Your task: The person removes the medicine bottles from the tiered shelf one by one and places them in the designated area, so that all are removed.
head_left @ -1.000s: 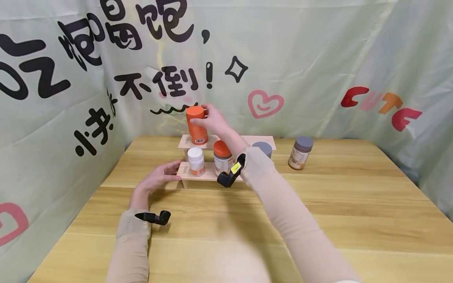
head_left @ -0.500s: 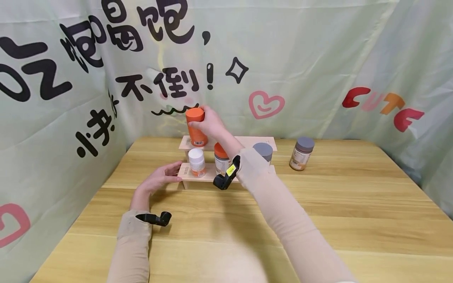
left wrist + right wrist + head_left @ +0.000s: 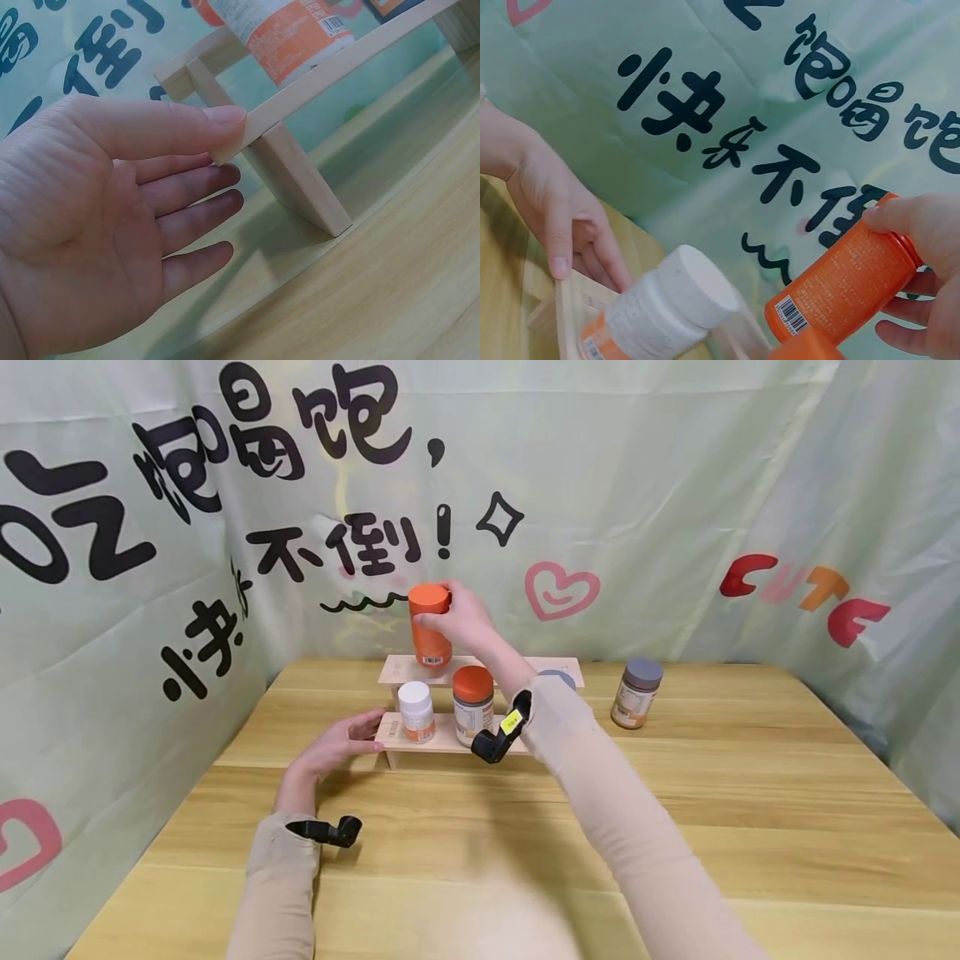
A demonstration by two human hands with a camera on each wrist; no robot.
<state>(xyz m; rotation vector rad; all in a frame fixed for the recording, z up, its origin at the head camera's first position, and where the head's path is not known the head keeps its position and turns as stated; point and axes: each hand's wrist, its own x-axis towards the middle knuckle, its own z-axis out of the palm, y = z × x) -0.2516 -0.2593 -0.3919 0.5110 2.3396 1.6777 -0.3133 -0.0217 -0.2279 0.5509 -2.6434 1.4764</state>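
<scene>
My right hand (image 3: 467, 617) grips an orange bottle (image 3: 431, 628) over the upper tier of a two-tier wooden display rack (image 3: 514, 745). The bottle's base appears slightly above the board. At the left end of the lower tier, my left hand (image 3: 345, 743) holds the board's corner; in the left wrist view the thumb (image 3: 225, 116) lies on its edge and the other fingers reach past its end. On that tier stand a white bottle (image 3: 416, 712) with an orange-banded label, and a jar with an orange lid (image 3: 473, 703).
A grey-lidded jar (image 3: 557, 677) is mostly hidden behind my right forearm. Another grey-lidded jar (image 3: 637, 693) stands on the wooden table (image 3: 750, 793) right of the rack. Behind hangs a printed cloth backdrop (image 3: 660, 510).
My right hand has shifted the orange bottle a little right and up along the upper tier. The left hand stays at the rack's corner. The head view has tilted slightly.
</scene>
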